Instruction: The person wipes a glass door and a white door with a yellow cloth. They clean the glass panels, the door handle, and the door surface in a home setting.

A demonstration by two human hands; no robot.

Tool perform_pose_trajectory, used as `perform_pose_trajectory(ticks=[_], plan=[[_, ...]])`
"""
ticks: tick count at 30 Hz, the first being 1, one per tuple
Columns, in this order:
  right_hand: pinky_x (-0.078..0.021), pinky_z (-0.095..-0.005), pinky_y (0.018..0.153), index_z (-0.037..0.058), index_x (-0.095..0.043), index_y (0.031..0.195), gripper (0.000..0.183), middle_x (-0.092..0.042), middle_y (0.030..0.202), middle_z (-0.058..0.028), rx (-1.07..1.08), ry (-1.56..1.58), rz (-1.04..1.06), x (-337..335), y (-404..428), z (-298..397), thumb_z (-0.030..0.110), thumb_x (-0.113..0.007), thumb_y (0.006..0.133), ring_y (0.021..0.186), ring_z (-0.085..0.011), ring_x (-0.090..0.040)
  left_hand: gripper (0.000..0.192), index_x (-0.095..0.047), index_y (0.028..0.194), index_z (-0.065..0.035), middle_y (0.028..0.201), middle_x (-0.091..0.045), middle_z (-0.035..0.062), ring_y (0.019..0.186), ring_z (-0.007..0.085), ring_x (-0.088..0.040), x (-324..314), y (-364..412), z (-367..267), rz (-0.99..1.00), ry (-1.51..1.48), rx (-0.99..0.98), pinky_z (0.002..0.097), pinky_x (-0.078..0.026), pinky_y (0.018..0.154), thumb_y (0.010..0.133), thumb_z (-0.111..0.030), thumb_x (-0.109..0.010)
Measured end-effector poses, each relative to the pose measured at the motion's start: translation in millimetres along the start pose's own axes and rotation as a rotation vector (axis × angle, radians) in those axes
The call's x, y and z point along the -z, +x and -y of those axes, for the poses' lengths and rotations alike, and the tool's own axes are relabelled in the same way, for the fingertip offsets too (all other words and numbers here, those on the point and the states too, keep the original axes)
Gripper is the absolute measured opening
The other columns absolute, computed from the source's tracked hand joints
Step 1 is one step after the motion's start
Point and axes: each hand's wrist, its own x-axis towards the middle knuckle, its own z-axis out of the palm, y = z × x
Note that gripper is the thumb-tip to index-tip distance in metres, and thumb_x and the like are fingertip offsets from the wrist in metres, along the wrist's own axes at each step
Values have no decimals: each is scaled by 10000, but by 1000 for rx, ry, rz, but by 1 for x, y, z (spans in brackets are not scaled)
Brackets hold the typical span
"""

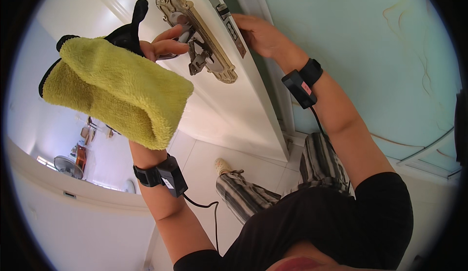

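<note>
A folded yellow-green microfibre cloth [120, 88] with black edging is draped over my left hand [162, 48] and hides most of it. Its visible fingers reach out beside the lever handle of the door, near the ornate brass-coloured handle plate [215, 57]. A key or thumb-turn fitting [198, 62] sticks out from the lower part of that plate. My right hand [256, 33] is at the edge of the white door [226, 113], by the metal latch plate [231, 29]; its fingertips are hidden behind the door.
A pale green glass panel [347, 33] in a white frame stands at the right. Light floor tiles [197, 154] lie below, with my shoe [222, 166] near the door. Through the doorway at the left, a standing fan [68, 166] and furniture show. Cables hang from both wrist devices.
</note>
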Motion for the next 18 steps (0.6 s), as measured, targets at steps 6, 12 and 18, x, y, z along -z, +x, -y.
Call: perform_pose_trajectory(ticks=[6, 12, 18], plan=[[-513, -292, 975, 41, -640, 1286, 362, -690, 1193, -36, -4, 104, 27, 17, -11, -17, 292, -620, 1025, 1067, -126, -644, 216, -516, 877, -91, 801, -637, 61, 961, 260, -730, -21, 4, -6, 34, -115, -132, 653, -339, 1153, 986, -222, -647], [-530, -295, 963, 40, -629, 1308, 395, -695, 1197, -66, -17, 194, -18, 27, -28, -11, 310, -626, 1019, 1037, -137, -663, 240, -556, 890, -65, 941, -671, 127, 1074, 340, -651, -40, 8, -5, 59, -299, -131, 626, -268, 1194, 953, -257, -685], [-544, -291, 854, 10, -686, 1220, 387, -719, 1112, -90, 2, -129, -170, 30, -43, 16, 330, -607, 1017, 966, -142, -675, 241, -563, 966, -91, 999, -664, 79, 1222, 350, -590, -48, -10, 5, -55, -472, -157, 553, -306, 1174, 993, -322, -626]])
